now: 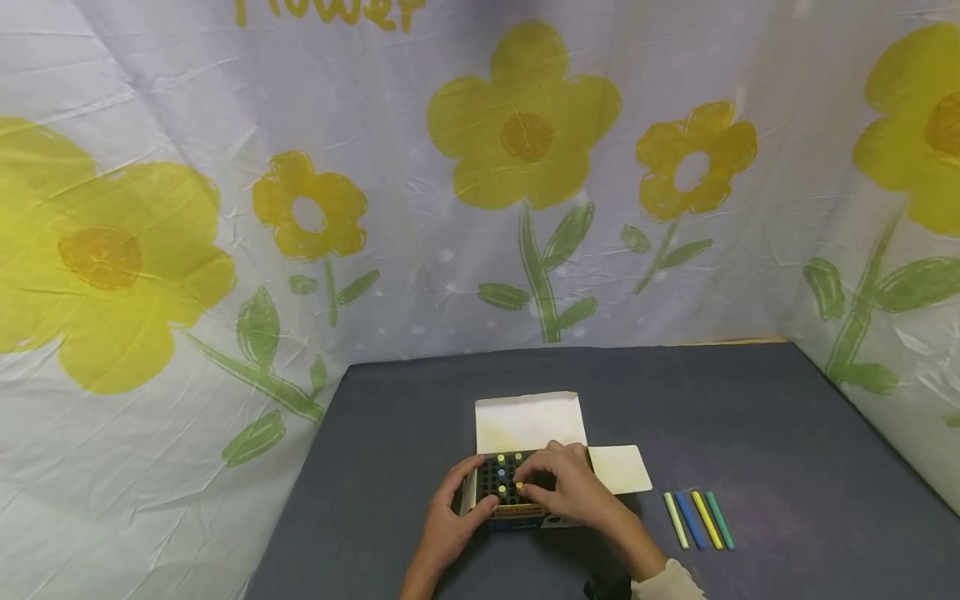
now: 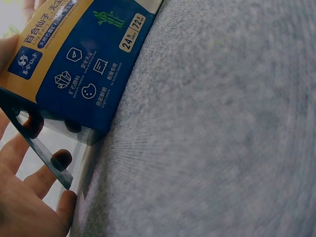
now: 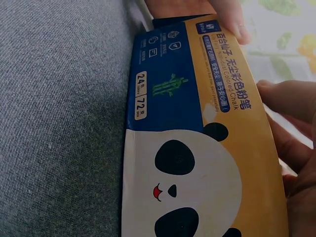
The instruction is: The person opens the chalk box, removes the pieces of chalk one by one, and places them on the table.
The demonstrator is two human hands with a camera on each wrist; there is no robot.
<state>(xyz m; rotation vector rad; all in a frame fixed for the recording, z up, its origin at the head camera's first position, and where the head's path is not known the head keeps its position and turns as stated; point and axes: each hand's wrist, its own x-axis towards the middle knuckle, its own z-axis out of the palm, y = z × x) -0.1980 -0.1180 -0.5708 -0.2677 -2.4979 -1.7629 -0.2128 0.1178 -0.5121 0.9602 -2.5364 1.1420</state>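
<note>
A chalk box point(image 1: 513, 523) lies on the dark table with its white lid flap folded back. Several chalk ends stand in its black holed insert, among them a blue chalk point(image 1: 502, 472). At the box's left end, my left hand point(image 1: 448, 518) grips it, thumb by the front edge and fingers toward the back. My right hand point(image 1: 568, 490) reaches over the insert, thumb and forefinger pinching at an orange-yellow chalk point(image 1: 519, 487). In the right wrist view the box front point(image 3: 182, 113) shows a panda and the words colored chalk; my right fingers point(image 3: 291, 103) are above its top edge.
Right of the box, a pale yellow chalk point(image 1: 676, 520), a blue chalk point(image 1: 690, 520), a yellow chalk point(image 1: 707, 520) and a green chalk point(image 1: 720, 520) lie side by side. A white side flap point(image 1: 621, 469) sticks out rightward. A flower-painted sheet point(image 1: 420, 275) hangs behind the table point(image 1: 405, 417).
</note>
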